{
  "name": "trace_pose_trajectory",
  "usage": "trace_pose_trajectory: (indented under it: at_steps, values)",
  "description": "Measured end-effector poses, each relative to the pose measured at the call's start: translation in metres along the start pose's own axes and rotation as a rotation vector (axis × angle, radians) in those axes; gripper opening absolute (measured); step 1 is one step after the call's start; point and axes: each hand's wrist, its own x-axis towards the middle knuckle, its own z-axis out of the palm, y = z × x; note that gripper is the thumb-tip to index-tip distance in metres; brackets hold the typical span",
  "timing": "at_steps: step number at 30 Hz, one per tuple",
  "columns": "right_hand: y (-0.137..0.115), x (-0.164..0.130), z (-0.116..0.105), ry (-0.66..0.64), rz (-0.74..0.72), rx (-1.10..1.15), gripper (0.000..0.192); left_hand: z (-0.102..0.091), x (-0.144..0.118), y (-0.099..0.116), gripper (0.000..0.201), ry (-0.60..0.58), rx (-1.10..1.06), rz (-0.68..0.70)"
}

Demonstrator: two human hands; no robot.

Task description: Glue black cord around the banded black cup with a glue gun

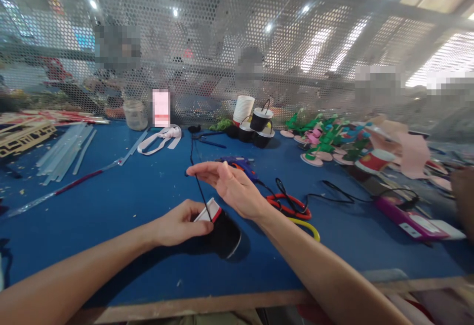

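While the left hand (183, 223) grasps the rim of a cup (225, 236), the right hand (237, 189) is raised just beside it on the far side. In the head view, the cup lies tilted in the near middle of the tabletop (266, 278), its white mouth facing far and left, its outside mostly black. The left grip has fingers and thumb on opposite sides of the rim. Black yarn (202, 196) runs from the cup's mouth past the right fingertips and on to the far side. The right fingers are stretched out with the thumb apart; I cannot tell whether that grip pinches the yarn. Beyond the right hand lies a glue gun (244, 168); to its right, a red coil (305, 212). Far middle stand black buckets (261, 121) beside white cups (243, 107). Glue sticks (66, 152) lie far left, a purple box (407, 221) to the right.
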Motion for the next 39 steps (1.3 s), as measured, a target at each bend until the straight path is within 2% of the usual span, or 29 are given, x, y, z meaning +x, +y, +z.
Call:
trace_pose_trajectory:
  at_steps: [4,7,9,12,14,16,19,24,28,30,31,32,34,36,39]
  values:
    - [-0.002,0.015,0.009,-0.14,-0.017,-0.153,0.043,-0.001,0.001,-0.004,0.025,0.005,-0.046,0.001]
    - [0.001,0.029,0.007,-0.175,-0.009,-0.531,0.035,-0.002,0.001,-0.006,0.025,0.046,-0.039,-0.016]
    - [0.003,0.038,-0.004,-0.082,0.068,-0.853,0.031,-0.002,0.002,-0.005,0.022,0.085,-0.041,-0.015]
    - [0.003,0.043,-0.036,0.171,0.377,-1.204,0.038,-0.004,0.004,-0.005,0.019,0.169,-0.065,0.024]
    - [0.005,0.039,-0.061,0.267,0.446,-1.287,0.032,-0.005,0.005,-0.005,0.019,0.23,-0.054,0.042]
    - [0.011,0.033,-0.082,0.304,0.525,-1.339,0.018,-0.008,0.006,-0.007,0.019,0.283,-0.013,0.053]
    - [0.027,0.023,-0.098,0.304,0.658,-1.347,0.011,-0.011,0.007,-0.011,0.021,0.299,0.07,0.072]
    - [0.042,0.019,-0.094,0.393,0.699,-1.266,0.023,-0.015,0.007,-0.014,0.023,0.304,0.237,0.062]
    - [0.02,0.013,-0.084,0.432,0.621,-1.111,0.039,-0.018,0.006,-0.013,0.023,0.309,0.315,0.023]
    - [0.001,0.005,-0.076,0.392,0.549,-0.992,0.035,-0.019,0.005,-0.011,0.023,0.306,0.332,0.02]
    - [-0.008,0.0,-0.07,0.357,0.49,-0.833,0.028,-0.02,0.004,-0.01,0.023,0.302,0.339,0.016]
    - [-0.016,-0.006,-0.065,0.314,0.467,-0.706,0.023,-0.021,0.004,-0.01,0.022,0.296,0.345,0.014]
    - [-0.025,-0.017,-0.055,0.311,0.458,-0.593,0.02,-0.022,0.004,-0.009,0.023,0.283,0.361,0.0]
    - [-0.026,-0.026,-0.048,0.285,0.447,-0.571,0.021,-0.024,0.004,-0.009,0.023,0.27,0.369,-0.002]
    - [-0.02,-0.034,-0.044,0.333,0.324,-0.61,0.021,-0.026,0.005,-0.01,0.023,0.26,0.377,0.005]
